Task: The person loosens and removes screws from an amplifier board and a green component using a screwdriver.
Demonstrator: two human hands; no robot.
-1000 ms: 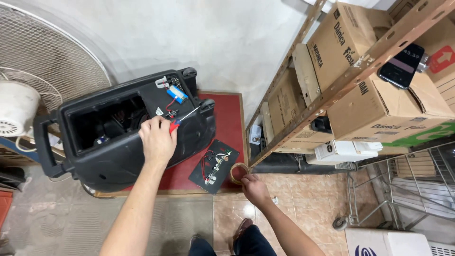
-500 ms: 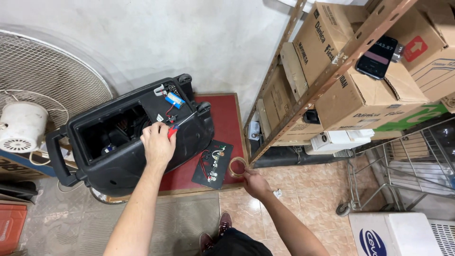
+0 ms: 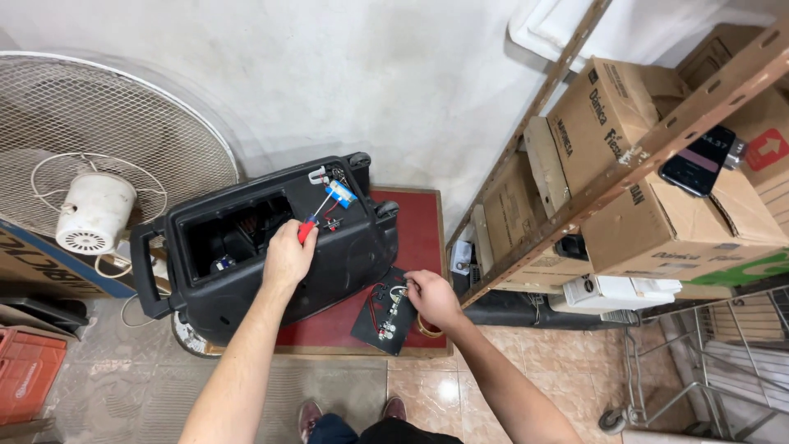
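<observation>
Screwdriver handle mostly hiding inside left hand, fist gripping it, tip reaching toward 1 o'clock over speaker cabinet. Cabinet cavity dark, contents unclear. Right hand pinching wire on black panel, lying at cabinet's 4 o'clock.

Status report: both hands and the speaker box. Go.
Left hand grips red-handled screwdriver, tip at open black speaker cabinet. Right hand touches detached black panel. Nothing blocking.

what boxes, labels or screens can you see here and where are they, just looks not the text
Cardboard boxes: brown, stacked on the metal shelving, right.
Phone: dark screen, on the shelf rail, upper right.
White carton: long, low on the shelving.
Red arrow label: on a far-right box.
Blue-edged box: left, under the fan.
</observation>
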